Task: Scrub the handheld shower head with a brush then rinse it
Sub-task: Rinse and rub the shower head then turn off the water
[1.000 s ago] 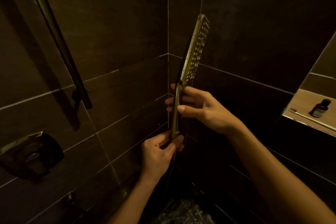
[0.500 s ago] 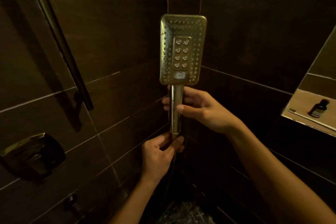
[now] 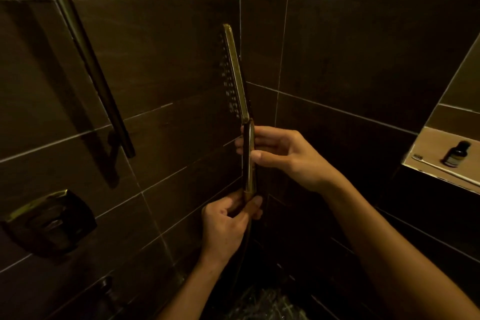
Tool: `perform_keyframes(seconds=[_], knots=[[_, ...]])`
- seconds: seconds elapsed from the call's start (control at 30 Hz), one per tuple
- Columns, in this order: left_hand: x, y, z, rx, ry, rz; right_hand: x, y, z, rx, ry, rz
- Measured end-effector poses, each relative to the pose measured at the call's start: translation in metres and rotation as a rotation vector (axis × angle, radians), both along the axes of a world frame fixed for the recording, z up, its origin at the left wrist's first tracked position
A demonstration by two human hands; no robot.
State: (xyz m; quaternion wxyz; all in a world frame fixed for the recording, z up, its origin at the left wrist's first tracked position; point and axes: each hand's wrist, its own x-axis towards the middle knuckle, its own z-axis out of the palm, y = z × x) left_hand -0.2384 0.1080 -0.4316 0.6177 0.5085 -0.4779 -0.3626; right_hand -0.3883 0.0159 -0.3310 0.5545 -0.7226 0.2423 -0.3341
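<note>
The handheld shower head [image 3: 235, 73] is standing upright in the tiled corner, showing edge-on, its nozzle face pointing left and its gold rim catching the light. Its slim gold handle [image 3: 250, 158] is running straight down. A toothbrush-like brush [image 3: 441, 166] is lying flat on the niche shelf [image 3: 428, 148] at right.

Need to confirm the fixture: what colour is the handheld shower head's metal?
Gold-toned, shiny metal on the flat rectangular handheld shower head, seen edge-on in the head view.
</note>
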Motion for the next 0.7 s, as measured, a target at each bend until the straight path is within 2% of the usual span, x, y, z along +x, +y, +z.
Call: perform_keyframes(seconds=[0.1,0.3,0.37,0.53,0.63,0.7], knots=[[0.001,0.000,-0.001,-0.003,-0.026,0.008,0.000,0.003,0.002,-0.002,-0.033,-0.027],[-0.001,0.001,-0.003,-0.018,-0.050,0.020,0.011,0.005,-0.003,-0.251,0.040,-0.197],[-0.001,0.003,0.000,-0.042,-0.063,0.012,0.009,0.004,-0.003,-0.218,0.035,-0.199],[0.000,0.003,0.000,-0.035,-0.040,0.007,0.001,0.002,0.000,-0.035,0.040,-0.007],[-0.001,0.002,0.000,-0.051,-0.043,0.009,0.005,0.004,0.000,-0.054,0.031,-0.048],[-0.002,0.002,0.000,-0.057,-0.021,0.021,0.010,0.007,-0.003,-0.155,0.041,-0.147]])
